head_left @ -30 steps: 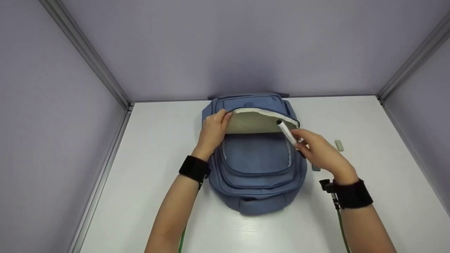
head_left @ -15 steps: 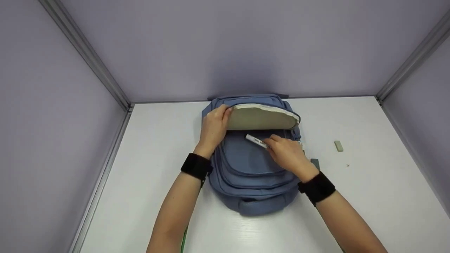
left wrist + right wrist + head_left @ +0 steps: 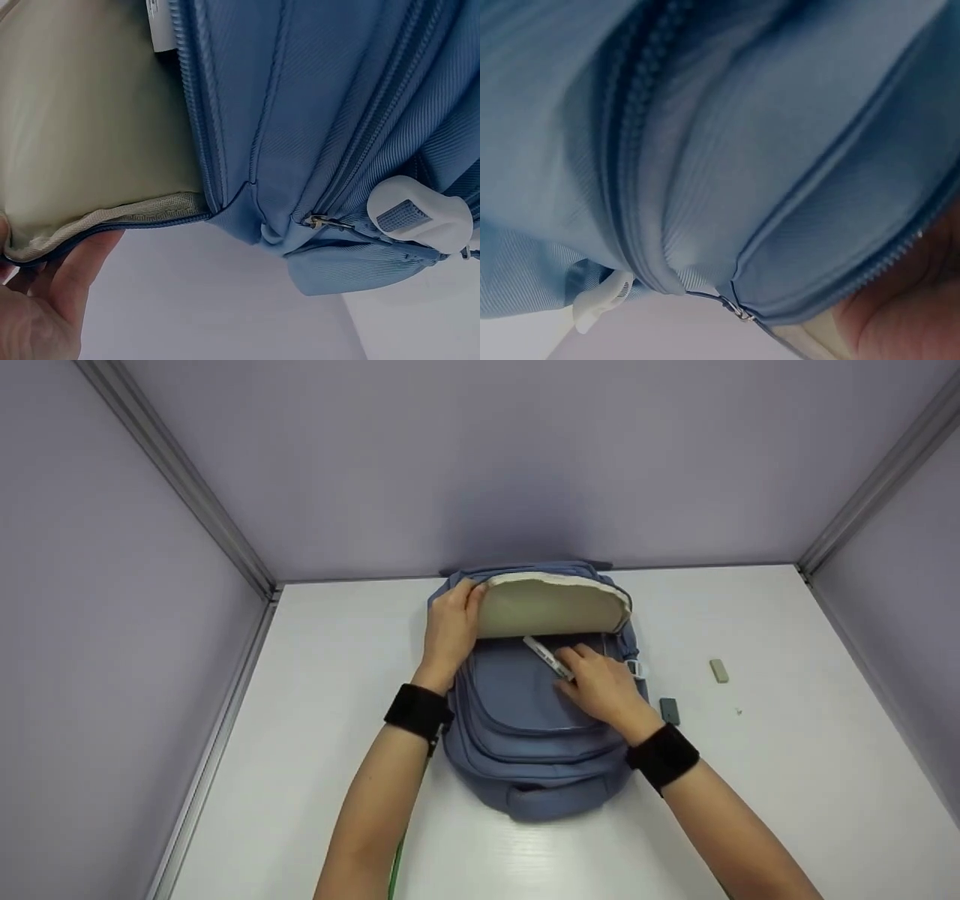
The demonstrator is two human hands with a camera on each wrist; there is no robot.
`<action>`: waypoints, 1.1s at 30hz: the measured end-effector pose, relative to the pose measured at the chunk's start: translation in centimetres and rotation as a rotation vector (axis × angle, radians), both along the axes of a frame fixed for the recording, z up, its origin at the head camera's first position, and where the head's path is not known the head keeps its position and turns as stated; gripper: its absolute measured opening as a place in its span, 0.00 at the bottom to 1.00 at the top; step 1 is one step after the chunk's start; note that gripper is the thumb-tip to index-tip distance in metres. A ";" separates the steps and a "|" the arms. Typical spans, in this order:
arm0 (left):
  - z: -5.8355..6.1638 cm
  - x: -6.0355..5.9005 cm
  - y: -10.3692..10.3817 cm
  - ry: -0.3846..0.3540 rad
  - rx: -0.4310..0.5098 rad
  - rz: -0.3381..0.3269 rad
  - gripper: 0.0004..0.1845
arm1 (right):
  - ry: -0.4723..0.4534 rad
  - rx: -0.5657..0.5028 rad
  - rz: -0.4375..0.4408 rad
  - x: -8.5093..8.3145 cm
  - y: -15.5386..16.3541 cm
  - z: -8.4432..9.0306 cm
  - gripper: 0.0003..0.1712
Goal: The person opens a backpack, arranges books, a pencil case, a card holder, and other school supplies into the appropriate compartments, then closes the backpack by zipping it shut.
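Observation:
A blue backpack [image 3: 547, 799] lies on the white table, its front pocket unzipped and the cream-lined flap [image 3: 551, 607] folded up. My left hand [image 3: 452, 630] pinches that flap's edge at the left; in the left wrist view, fingers and thumb of the left hand [image 3: 45, 315] clasp the zipper edge. Over the pocket opening, my right hand [image 3: 602, 690] holds a white marker [image 3: 544, 654] tilted up and left, its far end near the flap's fold. The marker's near end is hidden by the fingers. In the right wrist view the right hand [image 3: 911, 319] is partly hidden behind the pocket edge.
Right of the backpack, a dark block [image 3: 670, 711] and a pale green block [image 3: 718, 670] lie on the table, with a tiny scrap [image 3: 739, 711] nearby. A white buckle [image 3: 635, 669] hangs at the bag's side. Grey walls [image 3: 525, 457] enclose the table's back and sides.
My right hand has carried the marker leftward from the bag's right side to over the pocket opening. The left hand has raised the flap slightly, widening the opening.

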State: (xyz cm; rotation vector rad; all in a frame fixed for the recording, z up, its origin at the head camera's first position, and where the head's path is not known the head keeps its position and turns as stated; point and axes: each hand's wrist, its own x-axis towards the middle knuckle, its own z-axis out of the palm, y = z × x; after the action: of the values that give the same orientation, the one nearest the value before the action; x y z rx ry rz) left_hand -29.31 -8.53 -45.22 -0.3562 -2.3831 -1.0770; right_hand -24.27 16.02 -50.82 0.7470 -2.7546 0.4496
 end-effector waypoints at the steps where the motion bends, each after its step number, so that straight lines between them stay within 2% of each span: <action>1: 0.0 0.0 0.0 -0.005 0.003 -0.002 0.14 | -0.023 0.009 0.013 0.2 0.2 0.2 0.24; 7: -0.3 0.0 -0.3 -0.024 0.011 0.007 0.14 | -0.191 0.033 0.174 1.3 1.6 1.3 0.29; 9: -0.3 0.0 -0.3 -0.026 0.010 0.012 0.14 | -0.255 0.033 0.226 1.5 1.8 1.5 0.28; 12: -0.3 0.0 -0.3 -0.031 0.011 0.017 0.14 | -0.303 0.032 0.275 1.6 1.9 1.7 0.22; 16: -0.3 0.0 -0.3 -0.046 0.017 0.023 0.14 | -0.304 0.017 0.296 1.5 1.7 1.9 0.17; 23: -0.3 -0.1 -0.3 -0.067 0.021 0.037 0.14 | -0.288 -0.052 0.310 1.2 1.1 2.0 0.21; 27: -0.3 -0.2 -0.2 -0.082 0.028 0.046 0.14 | -0.297 -0.088 0.281 1.6 1.0 2.3 0.23; 33: -0.1 -0.3 -0.1 -0.099 0.033 0.049 0.14 | -0.318 -0.076 0.232 2.1 0.8 3.0 0.21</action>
State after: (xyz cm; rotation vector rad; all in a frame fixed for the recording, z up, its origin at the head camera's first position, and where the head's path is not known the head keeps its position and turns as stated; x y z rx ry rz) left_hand -29.56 -8.67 -45.35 -0.2365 -2.4433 -1.1345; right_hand -22.22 16.87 -47.78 1.0638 -2.9272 0.7780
